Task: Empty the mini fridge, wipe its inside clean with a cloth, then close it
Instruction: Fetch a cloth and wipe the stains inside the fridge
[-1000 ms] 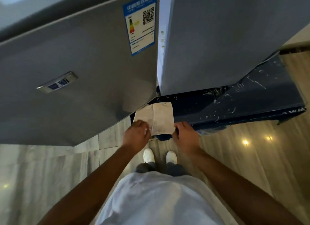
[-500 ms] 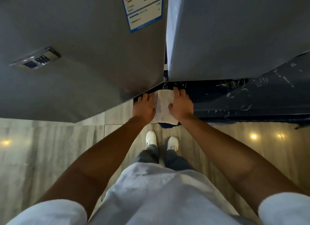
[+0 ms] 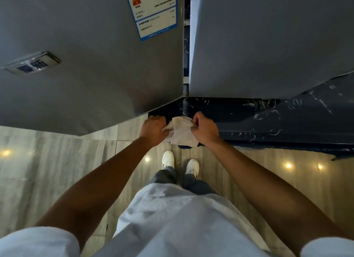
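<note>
The grey mini fridge stands on a dark blue marbled stand (image 3: 287, 126). Its door (image 3: 92, 61), bearing a blue-edged energy label (image 3: 153, 11) and a brand badge (image 3: 32, 65), hangs ajar to the left of the fridge body (image 3: 268, 42), with a narrow dark gap between them. The inside is hidden. A pale cloth (image 3: 182, 132) lies bunched at the stand's front corner. My left hand (image 3: 154, 129) grips its left side and my right hand (image 3: 206, 129) grips its right side, both with fingers curled.
Light wood-look floor tiles (image 3: 57, 161) reflect several ceiling lights. My white shoes (image 3: 168, 159) stand just below the stand's front edge. The door overhangs the floor to my left.
Both hands went from pressing flat on the spread cloth to curling around it, and the cloth is now gathered into a bunch. The view has shifted closer to the fridge.
</note>
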`<state>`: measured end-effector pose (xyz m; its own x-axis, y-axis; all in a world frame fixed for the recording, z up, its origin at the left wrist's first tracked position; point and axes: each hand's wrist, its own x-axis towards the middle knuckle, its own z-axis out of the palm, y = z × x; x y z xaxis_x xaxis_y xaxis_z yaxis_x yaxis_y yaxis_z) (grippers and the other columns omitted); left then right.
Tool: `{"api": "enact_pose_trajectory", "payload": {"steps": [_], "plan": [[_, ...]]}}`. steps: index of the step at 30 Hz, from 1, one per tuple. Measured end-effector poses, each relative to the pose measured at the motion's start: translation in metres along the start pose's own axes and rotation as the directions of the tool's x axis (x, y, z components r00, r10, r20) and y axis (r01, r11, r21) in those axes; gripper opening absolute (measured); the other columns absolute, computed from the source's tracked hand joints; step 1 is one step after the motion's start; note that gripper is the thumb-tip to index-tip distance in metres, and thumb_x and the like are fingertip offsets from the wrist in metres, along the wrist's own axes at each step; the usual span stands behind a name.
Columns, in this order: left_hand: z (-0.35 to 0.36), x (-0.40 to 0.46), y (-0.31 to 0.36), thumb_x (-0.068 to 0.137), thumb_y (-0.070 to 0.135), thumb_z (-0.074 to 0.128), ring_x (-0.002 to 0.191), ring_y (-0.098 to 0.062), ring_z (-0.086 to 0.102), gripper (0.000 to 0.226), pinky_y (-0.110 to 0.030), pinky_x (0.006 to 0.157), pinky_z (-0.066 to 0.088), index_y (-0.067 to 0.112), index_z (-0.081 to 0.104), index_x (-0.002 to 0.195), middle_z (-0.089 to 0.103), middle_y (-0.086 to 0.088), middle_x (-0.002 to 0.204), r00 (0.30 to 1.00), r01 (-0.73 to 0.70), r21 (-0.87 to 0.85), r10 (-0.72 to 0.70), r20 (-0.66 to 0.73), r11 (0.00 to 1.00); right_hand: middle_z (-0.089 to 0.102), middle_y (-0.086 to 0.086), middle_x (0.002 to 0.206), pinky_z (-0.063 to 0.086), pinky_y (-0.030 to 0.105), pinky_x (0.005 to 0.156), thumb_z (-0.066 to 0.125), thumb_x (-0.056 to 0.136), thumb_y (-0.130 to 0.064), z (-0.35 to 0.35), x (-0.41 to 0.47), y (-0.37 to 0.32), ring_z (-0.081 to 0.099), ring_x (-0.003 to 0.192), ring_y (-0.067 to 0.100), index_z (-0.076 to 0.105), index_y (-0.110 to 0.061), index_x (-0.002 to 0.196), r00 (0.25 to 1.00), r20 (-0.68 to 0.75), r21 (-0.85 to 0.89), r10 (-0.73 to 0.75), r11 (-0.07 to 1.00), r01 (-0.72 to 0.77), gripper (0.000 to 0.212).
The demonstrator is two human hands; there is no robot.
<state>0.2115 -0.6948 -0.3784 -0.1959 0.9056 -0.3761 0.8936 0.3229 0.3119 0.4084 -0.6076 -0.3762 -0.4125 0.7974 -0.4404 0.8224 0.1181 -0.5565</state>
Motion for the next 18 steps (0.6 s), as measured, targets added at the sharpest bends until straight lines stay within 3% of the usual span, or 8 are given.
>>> {"api": "enact_pose_trajectory", "payload": {"steps": [2,4,7,10,14,18], "plan": [[-0.004,-0.008,0.0,0.091,0.031,0.066,0.085,-0.026,0.06,0.021,-0.026,0.065,0.041,0.014,0.056,0.096,0.062,-0.007,0.09,0.998,0.064,-0.134,-0.066,-0.005,0.989,0.061,-0.001,0.09,0.052,0.037,0.069,0.062,0.086,-0.012,-0.005,-0.006,-0.005,0.064,0.083,0.023,0.05,-0.019,0.105,0.999,0.028,0.113,0.027,0.993,-0.03,0.023],[-0.012,-0.018,-0.003,0.092,0.028,0.068,0.078,-0.022,0.06,0.019,-0.024,0.063,0.046,0.017,0.054,0.098,0.061,-0.004,0.088,0.996,0.092,-0.262,-0.094,0.005,0.961,0.061,-0.001,0.099,0.052,0.036,0.072,0.061,0.086,-0.011,-0.012,-0.014,-0.01,0.063,0.089,0.023,0.05,-0.019,0.118,0.998,0.06,0.176,0.011,0.984,-0.021,0.035],[-0.03,-0.039,-0.009,0.091,0.022,0.07,0.085,-0.018,0.061,0.029,-0.032,0.08,0.053,0.016,0.059,0.117,0.064,-0.003,0.099,0.996,0.01,-0.315,-0.035,-0.076,0.949,0.062,0.005,0.108,0.051,0.037,0.079,0.062,0.084,-0.011,-0.023,-0.026,-0.02,0.062,0.097,0.026,0.057,-0.014,0.118,0.992,0.089,0.196,-0.093,0.978,0.075,0.034],[-0.051,-0.062,-0.01,0.093,0.021,0.068,0.099,-0.016,0.061,0.038,-0.026,0.088,0.046,0.015,0.061,0.13,0.068,-0.006,0.116,0.993,0.004,-0.335,-0.042,-0.108,0.942,0.061,0.003,0.11,0.044,0.028,0.074,0.067,0.083,-0.01,-0.038,-0.039,-0.04,0.06,0.097,0.02,0.06,-0.012,0.118,0.978,0.096,0.211,-0.185,0.964,0.161,0.036],[-0.078,-0.099,-0.017,0.09,0.019,0.069,0.089,-0.01,0.057,0.026,-0.018,0.076,0.04,0.015,0.07,0.116,0.067,0.0,0.104,0.974,0.026,-0.358,-0.105,-0.202,0.933,0.062,-0.001,0.109,0.044,0.015,0.072,0.073,0.082,-0.009,-0.056,-0.061,-0.079,0.06,0.095,0.013,0.06,-0.016,0.112,0.943,0.118,0.261,-0.312,0.926,0.274,0.034],[-0.103,-0.148,-0.038,0.08,0.03,0.07,0.079,-0.008,0.058,0.02,-0.027,0.074,0.047,0.038,0.063,0.097,0.064,0.007,0.092,0.923,-0.029,-0.476,-0.159,-0.35,0.879,0.07,-0.006,0.099,0.054,0.022,0.076,0.079,0.082,-0.015,-0.065,-0.086,-0.12,0.067,0.092,0.009,0.061,-0.023,0.101,0.899,0.196,0.423,-0.393,0.861,0.284,0.028]]}}
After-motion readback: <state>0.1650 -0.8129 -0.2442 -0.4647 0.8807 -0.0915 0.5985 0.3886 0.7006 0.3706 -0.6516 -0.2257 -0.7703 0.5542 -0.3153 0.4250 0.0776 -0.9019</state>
